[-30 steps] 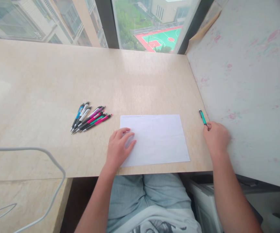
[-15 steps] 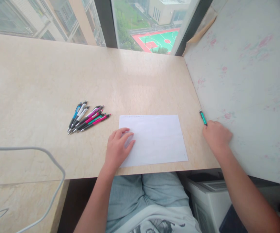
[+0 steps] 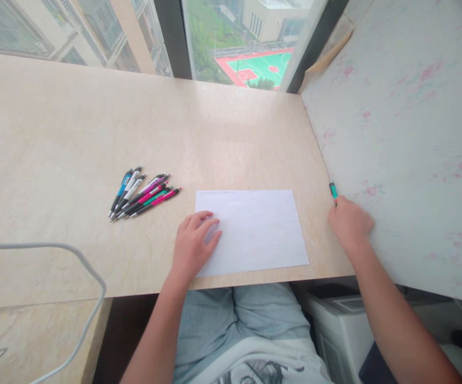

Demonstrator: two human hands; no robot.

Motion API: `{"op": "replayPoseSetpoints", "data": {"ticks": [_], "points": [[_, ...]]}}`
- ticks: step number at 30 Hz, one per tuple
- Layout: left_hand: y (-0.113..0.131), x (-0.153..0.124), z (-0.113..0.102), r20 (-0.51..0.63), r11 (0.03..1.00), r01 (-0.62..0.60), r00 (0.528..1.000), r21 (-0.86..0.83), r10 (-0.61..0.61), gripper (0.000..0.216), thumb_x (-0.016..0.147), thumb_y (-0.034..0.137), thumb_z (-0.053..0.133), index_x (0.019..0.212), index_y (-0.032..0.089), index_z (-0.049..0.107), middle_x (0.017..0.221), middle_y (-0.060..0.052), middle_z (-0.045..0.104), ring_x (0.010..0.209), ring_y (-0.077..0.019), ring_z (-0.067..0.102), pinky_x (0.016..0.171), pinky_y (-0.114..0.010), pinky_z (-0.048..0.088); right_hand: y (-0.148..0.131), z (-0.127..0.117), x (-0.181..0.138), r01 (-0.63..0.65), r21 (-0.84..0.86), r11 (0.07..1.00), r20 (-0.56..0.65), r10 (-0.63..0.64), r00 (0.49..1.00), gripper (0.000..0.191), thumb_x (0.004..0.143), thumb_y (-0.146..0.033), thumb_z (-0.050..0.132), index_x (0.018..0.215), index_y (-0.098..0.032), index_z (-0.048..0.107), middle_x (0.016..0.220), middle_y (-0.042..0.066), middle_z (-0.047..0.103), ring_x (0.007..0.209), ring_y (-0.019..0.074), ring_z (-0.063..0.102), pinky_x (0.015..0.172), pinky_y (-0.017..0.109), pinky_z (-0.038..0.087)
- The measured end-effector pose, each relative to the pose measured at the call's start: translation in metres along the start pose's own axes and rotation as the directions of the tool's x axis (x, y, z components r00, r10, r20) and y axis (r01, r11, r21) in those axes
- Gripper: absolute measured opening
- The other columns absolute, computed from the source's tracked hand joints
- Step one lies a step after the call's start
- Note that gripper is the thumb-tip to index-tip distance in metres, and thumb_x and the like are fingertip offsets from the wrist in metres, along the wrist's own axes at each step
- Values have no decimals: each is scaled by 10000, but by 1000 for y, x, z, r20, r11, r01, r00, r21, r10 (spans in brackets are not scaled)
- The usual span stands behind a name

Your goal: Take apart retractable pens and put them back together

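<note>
My left hand (image 3: 194,237) rests on the left part of a white sheet of paper (image 3: 261,229), its fingers curved and apart, with nothing held. At the right end of the table, beside the wall, my right hand (image 3: 350,224) is closed around the lower end of a green pen (image 3: 333,189). The pen's black and green upper part sticks out past the fingers; its tip is hidden. A small line of writing, too faint to read, runs along the paper's top left edge. Left of the paper lies a fanned pile of several pens (image 3: 145,197) in blue, white, purple, pink and green.
The stone-patterned table (image 3: 74,122) runs back to a window. A flower-patterned wall (image 3: 407,133) borders it on the right. A white cable (image 3: 71,247) loops over the left front edge. Below the table at right stands a white box-like object (image 3: 343,330).
My right hand has moved slightly left and covers more of the green pen. My left hand stays on the paper. The view has shifted a little.
</note>
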State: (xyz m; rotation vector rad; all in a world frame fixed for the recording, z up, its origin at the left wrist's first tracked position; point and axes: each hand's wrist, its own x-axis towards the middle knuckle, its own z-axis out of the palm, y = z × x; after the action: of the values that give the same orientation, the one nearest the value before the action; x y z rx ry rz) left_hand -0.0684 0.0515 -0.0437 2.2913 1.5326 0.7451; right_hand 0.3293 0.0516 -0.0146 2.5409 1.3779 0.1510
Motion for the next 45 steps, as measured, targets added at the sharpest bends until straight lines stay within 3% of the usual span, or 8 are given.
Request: {"op": "replayPoseSetpoints", "data": {"ticks": [5, 10, 17, 21, 28, 32, 37, 45], "points": [[0, 0, 0, 0, 1000, 3, 1000, 1, -3, 177, 910, 285, 600, 1058, 234, 683, 1214, -94, 651, 1054, -262, 609, 963, -455, 467, 4, 9, -4, -81, 109, 991, 82, 72, 994, 503, 926, -318, 418, 1372, -155, 584, 909, 215, 719, 851, 350, 697, 711, 436, 491], [1, 0, 2, 7, 1000, 3, 1000, 23, -3, 176, 914, 284, 601, 1059, 230, 684, 1227, -98, 645, 1051, -261, 604, 962, -454, 462, -3, 9, -14, -77, 235, 969, -9, 82, 997, 531, 886, -328, 457, 1372, -161, 594, 860, 171, 733, 788, 318, 676, 693, 401, 468], [6, 1, 1, 11, 998, 10, 1000, 63, -11, 195, 920, 288, 598, 1075, 210, 686, 1223, -111, 647, 1077, -271, 603, 956, -455, 455, -61, 1, -51, 240, 604, 760, -214, -136, 967, 345, 852, -321, 493, 1001, -188, 775, 632, 44, 681, 623, 208, 599, 618, 312, 404], [7, 1, 0, 28, 998, 24, 999, 56, -26, 187, 909, 278, 613, 1067, 210, 687, 1217, -114, 648, 1076, -267, 608, 952, -453, 458, -88, 4, -66, 390, 664, 638, -280, -272, 921, 360, 882, -322, 477, 1042, -171, 762, 694, 44, 714, 596, 179, 598, 622, 302, 417], [10, 2, -1, 51, 999, 16, 999, 48, -18, 185, 906, 263, 613, 1068, 211, 685, 1213, -112, 658, 1076, -268, 617, 958, -466, 476, -100, 22, -74, 520, 570, 636, -406, -333, 851, 343, 906, -258, 466, 1063, -162, 756, 881, 81, 773, 739, 210, 684, 675, 311, 461], [-4, 5, -16, -56, 992, 119, 991, -51, -121, 173, 931, 265, 569, 1047, 210, 685, 1142, -86, 694, 1035, -221, 662, 907, -375, 528, -100, 25, -72, 538, 579, 613, -415, -346, 841, 324, 905, -254, 474, 1028, -173, 763, 885, 69, 777, 747, 213, 693, 689, 312, 481], [-38, 11, -49, -236, 920, 298, 942, 255, -239, 245, 938, 256, 524, 1113, 196, 683, 1161, -112, 694, 1088, -277, 633, 946, -426, 496, -99, 23, -71, 522, 614, 592, -402, -334, 852, 319, 896, -258, 479, 1006, -178, 768, 878, 64, 780, 739, 212, 700, 678, 309, 491], [-57, 15, -59, -123, 828, 237, 972, 509, -202, 291, 911, 239, 514, 1141, 165, 676, 1133, -142, 666, 1028, -312, 602, 907, -437, 466, -99, 26, -70, 512, 631, 582, -392, -331, 859, 323, 898, -260, 473, 1014, -181, 764, 891, 61, 782, 737, 211, 702, 678, 314, 494]]}}
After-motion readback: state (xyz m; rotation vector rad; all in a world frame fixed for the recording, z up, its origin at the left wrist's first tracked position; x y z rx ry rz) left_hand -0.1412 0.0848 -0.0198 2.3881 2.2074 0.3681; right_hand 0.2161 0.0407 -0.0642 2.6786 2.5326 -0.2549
